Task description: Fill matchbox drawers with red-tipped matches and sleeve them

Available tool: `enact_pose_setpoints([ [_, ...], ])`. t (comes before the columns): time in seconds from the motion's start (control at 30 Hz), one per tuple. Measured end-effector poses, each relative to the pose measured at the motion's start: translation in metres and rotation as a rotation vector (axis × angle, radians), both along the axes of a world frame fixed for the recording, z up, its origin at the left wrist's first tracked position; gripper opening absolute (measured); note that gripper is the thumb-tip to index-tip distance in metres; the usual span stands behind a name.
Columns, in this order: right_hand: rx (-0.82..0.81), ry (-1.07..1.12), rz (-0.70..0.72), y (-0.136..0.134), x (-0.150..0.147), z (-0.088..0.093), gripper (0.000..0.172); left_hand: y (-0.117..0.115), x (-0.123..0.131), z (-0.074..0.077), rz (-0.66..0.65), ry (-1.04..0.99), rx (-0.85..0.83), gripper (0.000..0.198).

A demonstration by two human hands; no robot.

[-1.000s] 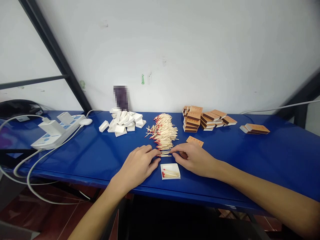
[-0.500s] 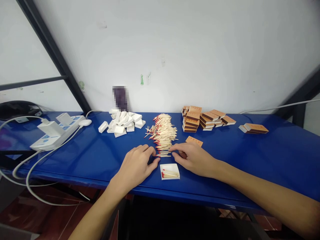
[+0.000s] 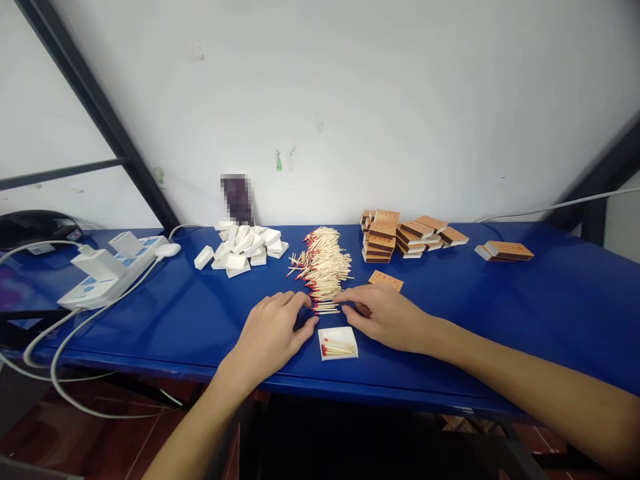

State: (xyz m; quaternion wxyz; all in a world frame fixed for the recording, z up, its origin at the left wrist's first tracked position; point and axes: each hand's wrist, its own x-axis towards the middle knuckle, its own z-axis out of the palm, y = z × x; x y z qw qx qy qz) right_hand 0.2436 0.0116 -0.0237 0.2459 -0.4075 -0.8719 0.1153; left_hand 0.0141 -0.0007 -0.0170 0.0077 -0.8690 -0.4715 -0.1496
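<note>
Between curved hands (image 3: 274, 325) (image 3: 384, 316), thin red-tipped wooden matchsticks (image 3: 326, 308), glossy tabletop (image 3: 460, 300)

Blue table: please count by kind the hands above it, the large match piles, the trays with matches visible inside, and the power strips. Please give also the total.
Left hand and right hand: 2
Large match pile: 1
Tray with matches: 1
Power strip: 1
Total: 5
</note>
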Motion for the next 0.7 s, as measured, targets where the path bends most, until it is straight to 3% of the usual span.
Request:
enact_pose_setpoints([
  [0.33, -0.011, -0.007, 0.009, -0.0005, -0.0006, 0.0009, 0.027, -0.0004, 0.0007, 0.0009, -0.064, 0.016, 0.002, 0.019],
  [0.7, -0.021, -0.019, 0.011, -0.0008, -0.0001, 0.0014, 0.027, -0.0001, 0.0004, -0.0001, -0.048, 0.012, 0.011, 0.02],
])
